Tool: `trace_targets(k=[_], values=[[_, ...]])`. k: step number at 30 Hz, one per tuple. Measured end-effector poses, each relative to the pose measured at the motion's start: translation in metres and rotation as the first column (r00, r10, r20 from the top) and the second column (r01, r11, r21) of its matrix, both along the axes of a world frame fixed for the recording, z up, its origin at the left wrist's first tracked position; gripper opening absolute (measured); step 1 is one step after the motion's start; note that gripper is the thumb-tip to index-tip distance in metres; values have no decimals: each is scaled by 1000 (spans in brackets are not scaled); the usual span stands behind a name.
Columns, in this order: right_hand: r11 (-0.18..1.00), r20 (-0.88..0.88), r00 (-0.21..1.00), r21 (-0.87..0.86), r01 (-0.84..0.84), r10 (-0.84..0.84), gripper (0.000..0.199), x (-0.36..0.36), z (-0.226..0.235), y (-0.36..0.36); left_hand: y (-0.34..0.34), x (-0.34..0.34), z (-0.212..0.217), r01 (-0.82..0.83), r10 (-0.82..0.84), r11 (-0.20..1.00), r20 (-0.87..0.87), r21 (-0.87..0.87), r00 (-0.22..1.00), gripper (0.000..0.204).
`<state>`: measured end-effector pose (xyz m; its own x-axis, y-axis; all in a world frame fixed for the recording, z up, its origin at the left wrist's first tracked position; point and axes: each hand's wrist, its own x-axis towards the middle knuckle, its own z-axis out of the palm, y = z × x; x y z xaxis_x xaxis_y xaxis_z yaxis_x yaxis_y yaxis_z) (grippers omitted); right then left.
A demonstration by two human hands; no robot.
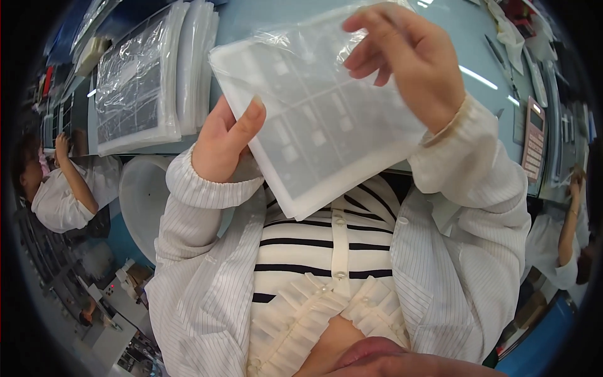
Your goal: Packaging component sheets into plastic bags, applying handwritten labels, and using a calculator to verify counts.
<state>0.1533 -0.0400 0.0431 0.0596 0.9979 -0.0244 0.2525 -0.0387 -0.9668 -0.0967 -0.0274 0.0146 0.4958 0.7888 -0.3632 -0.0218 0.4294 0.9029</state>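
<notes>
A flat stack of clear plastic sleeves (314,125), with pale and grey rectangles showing through, is tilted in front of me over the table's near edge. My left hand (220,141) grips its left edge, thumb on top and the other fingers hidden beneath. Over the far right part of the stack is my right hand (418,66), its fingers loosely bent and apart, with nothing visible between them. The right hand is slightly blurred, and I cannot tell whether it touches the plastic.
Piles of similar clear sleeves (135,85) lie on the blue-grey table (242,19) at left. A pink calculator (534,138) and a dark pen (495,51) are at right. Below the table's left edge stands a whitish bin (144,201). Other people sit on both sides.
</notes>
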Motion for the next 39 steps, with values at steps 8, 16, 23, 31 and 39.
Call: trace_targets(k=[8, 16, 23, 31, 39], values=[[1000, -34, 999, -24, -10, 9, 31, 29, -7, 8, 3, 10, -6, 50, -45, 998, -99, 47, 994, 58], [977, -39, 991, -174, 121, -129, 29, 108, -1, 25, 0, 2, -1, 214, -205, 969, -81, 122, 975, 59], [905, 20, 910, -103, 413, -413, 24, 179, -15, 13, -7, -5, 5, 157, -150, 975, -55, 155, 987, 64], [446, -264, 511, 270, 853, -818, 18, 261, 27, -45, 3, -2, -2, -33, 34, 995, 12, -97, 999, 71], [409, 309, 276, 779, 476, -910, 23, 220, 103, -78, 13, 17, -8, 26, -23, 994, 23, -104, 999, 68]])
